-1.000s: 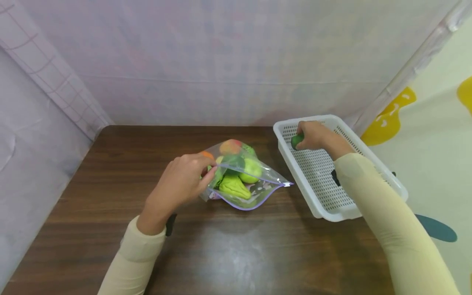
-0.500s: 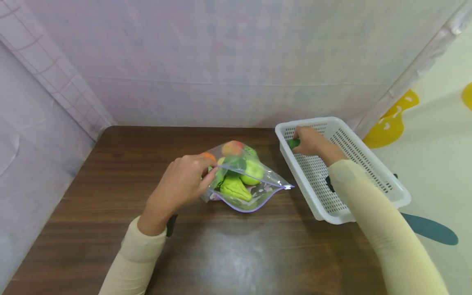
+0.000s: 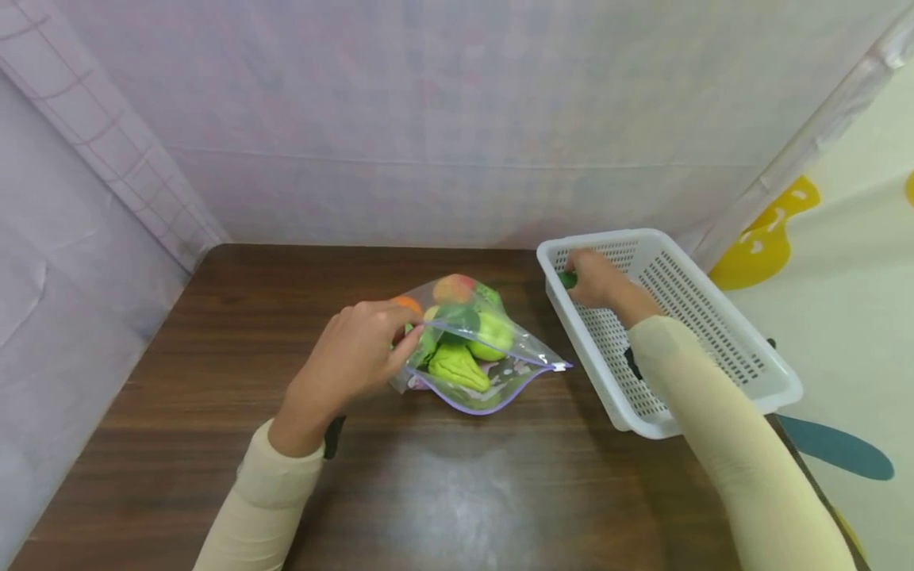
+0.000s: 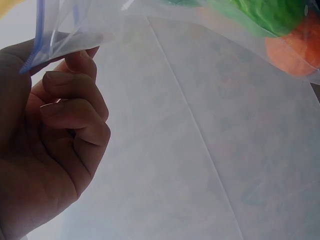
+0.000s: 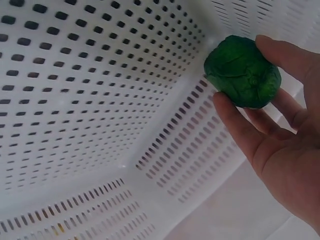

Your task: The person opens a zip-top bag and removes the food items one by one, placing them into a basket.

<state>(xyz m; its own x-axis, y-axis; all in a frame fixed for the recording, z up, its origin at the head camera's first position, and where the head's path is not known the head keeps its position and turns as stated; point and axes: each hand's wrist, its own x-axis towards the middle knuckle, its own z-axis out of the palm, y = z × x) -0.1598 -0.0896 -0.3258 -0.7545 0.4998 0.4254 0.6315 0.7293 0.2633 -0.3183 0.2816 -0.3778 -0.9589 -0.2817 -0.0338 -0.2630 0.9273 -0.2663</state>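
Note:
In the head view my left hand (image 3: 357, 345) pinches the rim of a clear zip bag (image 3: 524, 341) with a purple seal and white slider. The bag's mouth gapes on the near side. Inside lie a yellow-green leafy vegetable (image 3: 457, 366), a light green round fruit (image 3: 494, 337), a red-orange fruit (image 3: 453, 288) and other produce. The left wrist view shows thumb and forefinger on the plastic, the other fingers curled. My right hand (image 3: 600, 279) is within the white basket (image 3: 581, 349), gripping a small dark green cabbage (image 5: 242, 72) between thumb and fingers near the basket's far left corner.
The basket has perforated walls and stands at the right edge of the brown wooden table (image 3: 443, 492). A pale curtain (image 3: 457, 119) hangs right behind the table. Light cloth with yellow shapes (image 3: 764, 238) lies to the right.
My right hand has shifted slightly left with the cabbage inside the basket. The left hand stays at the bag's rim. The whole head view has drifted slightly.

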